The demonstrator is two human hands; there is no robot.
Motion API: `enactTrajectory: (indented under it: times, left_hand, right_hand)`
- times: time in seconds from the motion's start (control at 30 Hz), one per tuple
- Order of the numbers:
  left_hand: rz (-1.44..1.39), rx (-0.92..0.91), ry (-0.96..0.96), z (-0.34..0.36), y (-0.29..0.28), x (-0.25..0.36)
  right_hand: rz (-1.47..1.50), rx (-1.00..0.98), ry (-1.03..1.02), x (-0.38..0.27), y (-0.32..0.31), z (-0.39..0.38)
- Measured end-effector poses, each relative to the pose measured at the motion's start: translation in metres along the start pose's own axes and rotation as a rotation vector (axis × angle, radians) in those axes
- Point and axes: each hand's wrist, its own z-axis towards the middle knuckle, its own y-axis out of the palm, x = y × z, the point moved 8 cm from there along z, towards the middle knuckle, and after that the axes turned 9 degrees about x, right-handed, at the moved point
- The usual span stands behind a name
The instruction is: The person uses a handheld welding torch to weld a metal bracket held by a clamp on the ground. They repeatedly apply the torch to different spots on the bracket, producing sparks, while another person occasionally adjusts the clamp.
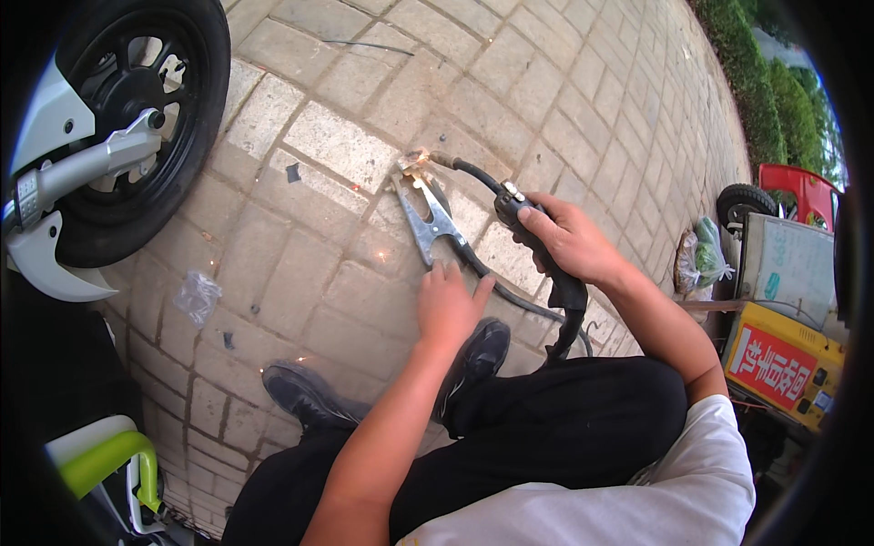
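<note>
My right hand [569, 238] is wrapped round the black handle of a welding torch [557, 296], its curved neck pointing left. The torch tip meets the jaws of a metal welding ground clamp [424, 218] lying low over the paving, with a bright orange glow and sparks there. My left hand [451, 305] is at the clamp's handle end, fingers against the metal handle and thumb side by its black cable. Any small piece in the jaws is too bright and small to make out.
A motorcycle-like front wheel [137, 118] stands at left. On the brick paving lie a clear plastic bag [197, 298], dark scraps and a thin rod [369, 45]. At right are a yellow machine [783, 364], a grey box [785, 264] and filled plastic bags [703, 255]. Sparks land near my shoes [305, 393].
</note>
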Motion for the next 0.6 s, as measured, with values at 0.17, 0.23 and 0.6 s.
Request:
enactTrajectory:
  times: [0.17,0.23,0.6]
  left_hand:
    - [-0.108,0.101,-0.007,0.005,-0.006,0.005]
    - [0.056,0.131,0.112,0.005,-0.005,0.012]
    - [0.233,0.001,0.178,-0.001,0.015,-0.004]
  right_hand:
    - [-0.048,0.003,-0.053,-0.01,0.001,0.0]
    - [-0.081,0.016,-0.086,-0.017,0.0,0.001]
    - [-0.208,-0.016,-0.063,-0.043,0.0,0.006]
